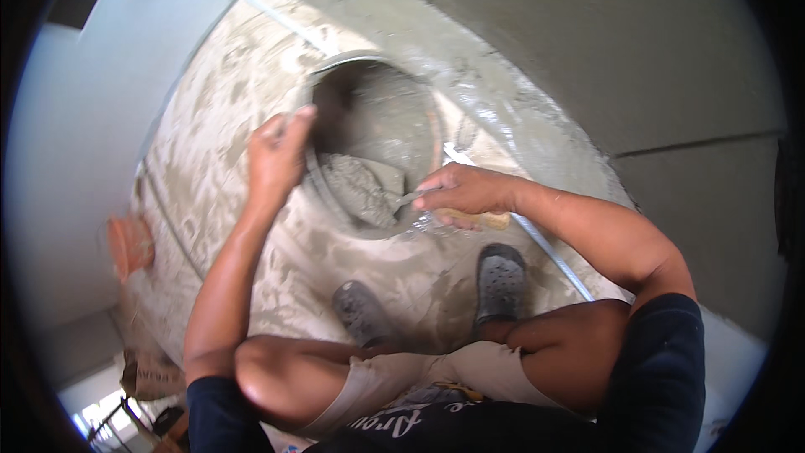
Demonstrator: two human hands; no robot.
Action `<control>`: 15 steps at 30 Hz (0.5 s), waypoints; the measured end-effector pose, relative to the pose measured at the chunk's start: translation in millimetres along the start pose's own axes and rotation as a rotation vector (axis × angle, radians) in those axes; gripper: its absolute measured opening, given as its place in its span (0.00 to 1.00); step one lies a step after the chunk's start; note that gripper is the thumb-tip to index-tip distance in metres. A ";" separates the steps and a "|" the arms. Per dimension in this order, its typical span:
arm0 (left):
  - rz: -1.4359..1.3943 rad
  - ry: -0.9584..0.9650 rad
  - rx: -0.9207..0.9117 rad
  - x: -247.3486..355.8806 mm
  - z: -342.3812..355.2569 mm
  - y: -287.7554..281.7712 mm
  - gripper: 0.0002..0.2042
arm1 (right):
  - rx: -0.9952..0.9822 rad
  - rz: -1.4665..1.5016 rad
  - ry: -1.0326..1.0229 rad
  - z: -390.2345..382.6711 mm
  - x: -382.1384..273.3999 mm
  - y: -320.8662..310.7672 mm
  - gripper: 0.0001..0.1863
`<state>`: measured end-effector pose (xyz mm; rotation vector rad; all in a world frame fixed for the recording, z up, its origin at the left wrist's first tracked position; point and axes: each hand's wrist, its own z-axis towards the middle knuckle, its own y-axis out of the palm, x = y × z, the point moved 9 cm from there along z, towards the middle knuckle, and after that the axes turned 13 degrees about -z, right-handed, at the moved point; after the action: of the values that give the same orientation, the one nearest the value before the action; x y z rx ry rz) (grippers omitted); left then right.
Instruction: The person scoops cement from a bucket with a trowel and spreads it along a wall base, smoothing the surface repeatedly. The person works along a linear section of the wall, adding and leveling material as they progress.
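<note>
My right hand [470, 193] is closed around the wooden handle [486, 221] of a trowel. Grey wet mortar [356, 187] is heaped on the trowel's blade [387, 176], which sits low over the near side of a round tub [438, 130]. More wet mortar [394, 109] lies inside the tub. At the tub's left rim, my left hand [281, 151] is closed with its thumb up. Next to its fingertips a dark blurred patch [335, 105] shows inside the tub; whether the hand grips this or the rim is unclear.
Beyond the tub a band of wet mortar [503, 105] borders grey slabs [604, 42]. A pale straight strip [553, 256] runs along the mortar-smeared floor [226, 75]. An orange bucket [130, 245] stands left by the pale wall [142, 59]. My shoes [501, 281] are just short of the tub.
</note>
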<state>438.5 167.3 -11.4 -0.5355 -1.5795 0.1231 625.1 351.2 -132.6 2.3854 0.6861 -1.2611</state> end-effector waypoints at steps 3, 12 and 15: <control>0.008 -0.056 0.059 -17.3 4.8 -22.0 0.23 | 0.065 0.049 -0.052 -47.6 -8.9 -19.9 0.17; -0.113 -0.036 0.046 -52.1 25.5 -50.4 0.21 | 0.745 -0.058 0.297 -139.1 98.0 -133.4 0.18; -0.151 -0.059 0.028 -58.9 28.5 -63.9 0.20 | 1.135 -0.698 0.294 -135.9 118.0 -161.2 0.19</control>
<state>393.7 93.9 -42.7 -0.3922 -1.6676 0.0475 681.3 582.9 -171.6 3.4509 1.1843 -1.9672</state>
